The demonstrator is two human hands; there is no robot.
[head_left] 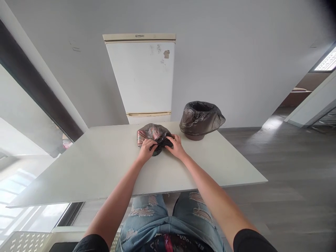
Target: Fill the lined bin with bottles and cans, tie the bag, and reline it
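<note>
A filled dark plastic bag [152,133] lies on the white table [105,164], near its far middle. Both my hands grip the bag's gathered neck at its near side. My left hand [146,147] is closed on the left part of the twisted plastic. My right hand [176,145] is closed on the right part, with a dark strip of the bag stretched between the two hands. Something reddish shows through the bag's thin plastic.
A small bin lined with a dark plastic bag [201,119] stands on the table's far right. A white fridge [141,77] stands against the wall behind the table. A window is at the left; wooden floor lies to the right.
</note>
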